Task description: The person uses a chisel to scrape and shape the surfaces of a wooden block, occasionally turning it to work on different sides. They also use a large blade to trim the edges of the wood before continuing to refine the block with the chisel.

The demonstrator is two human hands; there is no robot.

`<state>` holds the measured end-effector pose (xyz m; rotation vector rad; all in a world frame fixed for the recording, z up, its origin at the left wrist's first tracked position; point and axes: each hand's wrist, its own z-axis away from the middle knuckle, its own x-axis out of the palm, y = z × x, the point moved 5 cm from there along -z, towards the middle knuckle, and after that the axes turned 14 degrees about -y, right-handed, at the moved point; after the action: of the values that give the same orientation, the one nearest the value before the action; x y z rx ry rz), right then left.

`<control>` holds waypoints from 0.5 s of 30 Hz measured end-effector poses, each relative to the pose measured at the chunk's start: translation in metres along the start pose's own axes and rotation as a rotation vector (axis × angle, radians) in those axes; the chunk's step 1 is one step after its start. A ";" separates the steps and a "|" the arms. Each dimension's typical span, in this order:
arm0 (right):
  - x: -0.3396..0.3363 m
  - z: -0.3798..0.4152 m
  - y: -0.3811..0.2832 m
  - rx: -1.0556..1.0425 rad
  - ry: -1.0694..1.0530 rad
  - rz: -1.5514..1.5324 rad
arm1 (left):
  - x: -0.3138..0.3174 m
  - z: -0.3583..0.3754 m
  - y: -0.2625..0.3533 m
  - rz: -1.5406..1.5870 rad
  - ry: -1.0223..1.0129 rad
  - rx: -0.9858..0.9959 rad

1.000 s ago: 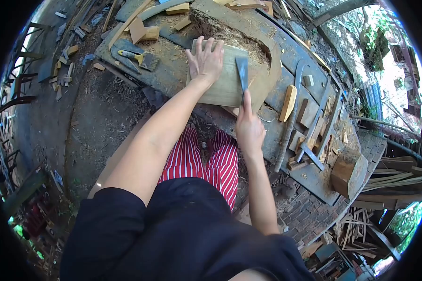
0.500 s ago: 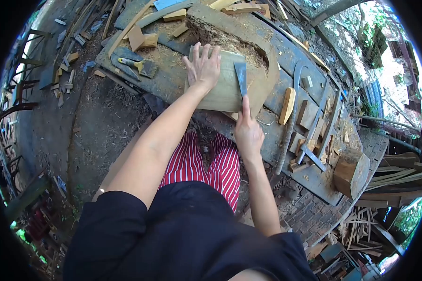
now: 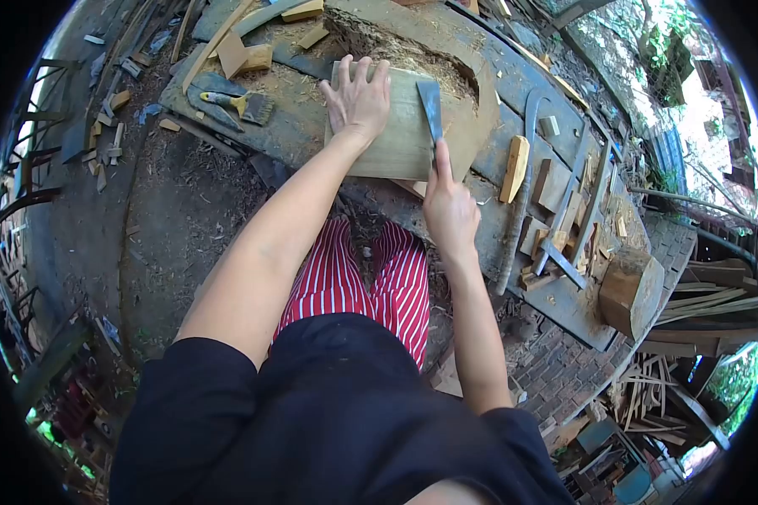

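While the left hand [image 3: 360,103] presses flat on the board [image 3: 400,126], fingers spread, the right hand [image 3: 452,212] grips the scraper [image 3: 430,109], forefinger along its handle. Its long axis points away from that nearer hand, blade at the board's right side on the worktop [image 3: 296,148].

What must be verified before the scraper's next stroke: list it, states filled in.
1. Left hand spread on the board: ok.
2. Right hand gripping the scraper: ok.
3. Left fingers apart from the blade: ok.
4. Blade edge touching the board: cannot tell.
5. Brush off the board: ok, it lies to the left.
6. Worktop free of shavings: not ok, bits are scattered over it.
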<state>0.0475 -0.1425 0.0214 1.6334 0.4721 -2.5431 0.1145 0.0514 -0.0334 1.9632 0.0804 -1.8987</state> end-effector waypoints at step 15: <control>0.005 -0.020 -0.006 0.010 0.027 -0.034 | 0.002 -0.001 0.000 0.034 0.043 0.020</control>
<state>0.0617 -0.1303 0.0110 1.6792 0.4941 -2.5551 0.1158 0.0510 -0.0353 2.0061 0.0406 -1.8434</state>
